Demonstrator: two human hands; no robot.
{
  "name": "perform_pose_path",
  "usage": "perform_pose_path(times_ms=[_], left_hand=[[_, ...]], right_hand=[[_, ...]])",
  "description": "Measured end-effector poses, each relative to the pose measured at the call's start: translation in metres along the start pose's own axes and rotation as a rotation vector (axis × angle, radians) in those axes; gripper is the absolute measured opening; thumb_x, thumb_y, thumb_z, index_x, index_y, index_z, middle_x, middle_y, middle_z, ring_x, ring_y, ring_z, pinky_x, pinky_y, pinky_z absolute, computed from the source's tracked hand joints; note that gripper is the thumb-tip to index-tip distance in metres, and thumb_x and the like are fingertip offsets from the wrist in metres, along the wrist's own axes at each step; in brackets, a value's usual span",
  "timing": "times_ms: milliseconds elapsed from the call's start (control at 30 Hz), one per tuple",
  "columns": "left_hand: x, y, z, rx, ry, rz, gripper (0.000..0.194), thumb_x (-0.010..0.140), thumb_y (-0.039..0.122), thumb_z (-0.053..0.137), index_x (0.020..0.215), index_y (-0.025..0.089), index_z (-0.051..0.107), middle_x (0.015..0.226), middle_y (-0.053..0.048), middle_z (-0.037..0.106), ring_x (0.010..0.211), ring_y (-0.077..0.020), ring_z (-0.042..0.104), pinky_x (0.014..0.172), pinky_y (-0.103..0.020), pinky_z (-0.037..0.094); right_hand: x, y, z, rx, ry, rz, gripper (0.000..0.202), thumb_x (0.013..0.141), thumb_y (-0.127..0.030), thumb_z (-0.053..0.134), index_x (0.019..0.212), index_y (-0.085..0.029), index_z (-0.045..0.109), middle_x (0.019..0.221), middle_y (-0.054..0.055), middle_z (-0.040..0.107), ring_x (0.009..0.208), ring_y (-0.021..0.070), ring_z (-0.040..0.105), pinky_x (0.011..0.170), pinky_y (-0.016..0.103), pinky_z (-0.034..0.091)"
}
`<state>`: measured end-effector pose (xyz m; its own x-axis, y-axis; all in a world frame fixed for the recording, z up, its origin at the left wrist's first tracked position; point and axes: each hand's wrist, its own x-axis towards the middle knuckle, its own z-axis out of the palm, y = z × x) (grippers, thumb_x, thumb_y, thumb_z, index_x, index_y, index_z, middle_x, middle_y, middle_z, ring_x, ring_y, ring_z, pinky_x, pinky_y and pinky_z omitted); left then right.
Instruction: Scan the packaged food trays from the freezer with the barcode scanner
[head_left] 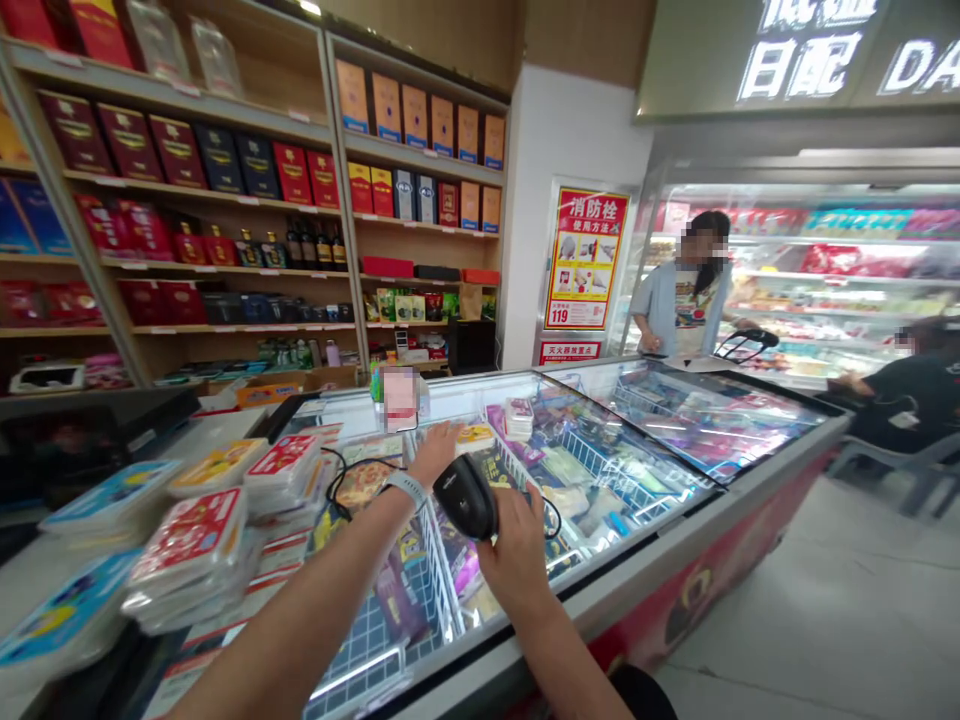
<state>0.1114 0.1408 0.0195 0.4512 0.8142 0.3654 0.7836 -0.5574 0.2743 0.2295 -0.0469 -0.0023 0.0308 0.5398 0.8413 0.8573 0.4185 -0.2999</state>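
Observation:
My right hand [517, 545] is wrapped round a black barcode scanner [466, 497], held above the glass top of the chest freezer. My left hand [437, 448], with a pale band at the wrist, reaches forward over the glass, its fingers stretched out and partly hidden behind the scanner. Just beyond those fingers lies a yellow-labelled pack [475, 437]; whether they touch it I cannot tell. Farther along the glass sits a small red-and-white pack [518, 418]. Left of my forearm stand a pile of red-labelled plastic packs [199, 545], a yellow-labelled pack [217, 466] and blue-labelled packs [71, 610].
Wire baskets [427, 590] of frozen goods show inside the freezer [750, 460]. A black cable [337, 485] lies on the glass. One person [690, 300] stands at the freezer's far end; another person [915, 380] sits at right. Shelves [247, 200] of boxes and bottles line the back.

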Motion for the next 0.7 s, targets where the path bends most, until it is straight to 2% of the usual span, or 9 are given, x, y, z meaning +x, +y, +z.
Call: perform_pose_path(times_ms=[67, 233, 467, 700], left_hand=[[0.009, -0.002, 0.01, -0.051, -0.019, -0.025, 0.045, 0.089, 0.037, 0.059, 0.129, 0.018, 0.052, 0.136, -0.012, 0.051, 0.123, -0.0277, 0.051, 0.101, -0.053, 0.044], [0.014, -0.009, 0.021, -0.185, -0.028, -0.056, 0.037, 0.091, 0.036, 0.057, 0.123, 0.018, 0.056, 0.127, -0.01, 0.056, 0.111, -0.0228, 0.058, 0.093, -0.046, 0.05], [0.007, -0.012, 0.019, -0.225, -0.032, -0.097, 0.036, 0.091, 0.036, 0.058, 0.121, 0.017, 0.056, 0.128, -0.01, 0.055, 0.113, -0.0235, 0.056, 0.095, -0.047, 0.049], [0.01, -0.008, 0.012, -0.296, -0.064, -0.127, 0.036, 0.091, 0.036, 0.057, 0.121, 0.017, 0.056, 0.125, -0.01, 0.057, 0.108, -0.0221, 0.059, 0.091, -0.045, 0.051]], right_hand=[[0.001, -0.001, 0.0, -0.005, 0.014, 0.002, 0.028, 0.078, -0.013, 0.049, 0.105, -0.02, 0.051, 0.093, 0.004, 0.063, 0.088, 0.0214, 0.06, 0.107, 0.051, 0.026], [0.001, -0.002, -0.001, 0.0, 0.011, 0.011, 0.032, 0.075, -0.012, 0.048, 0.105, -0.021, 0.051, 0.092, 0.003, 0.063, 0.088, 0.0219, 0.06, 0.106, 0.051, 0.028], [-0.001, 0.0, -0.001, 0.009, -0.018, 0.018, 0.036, 0.072, -0.009, 0.048, 0.107, -0.02, 0.051, 0.093, 0.004, 0.063, 0.09, 0.0227, 0.06, 0.108, 0.052, 0.025], [-0.003, 0.006, 0.002, -0.031, -0.041, -0.024, 0.031, 0.077, -0.014, 0.05, 0.108, -0.019, 0.049, 0.092, 0.005, 0.062, 0.089, 0.0225, 0.059, 0.107, 0.052, 0.026]])
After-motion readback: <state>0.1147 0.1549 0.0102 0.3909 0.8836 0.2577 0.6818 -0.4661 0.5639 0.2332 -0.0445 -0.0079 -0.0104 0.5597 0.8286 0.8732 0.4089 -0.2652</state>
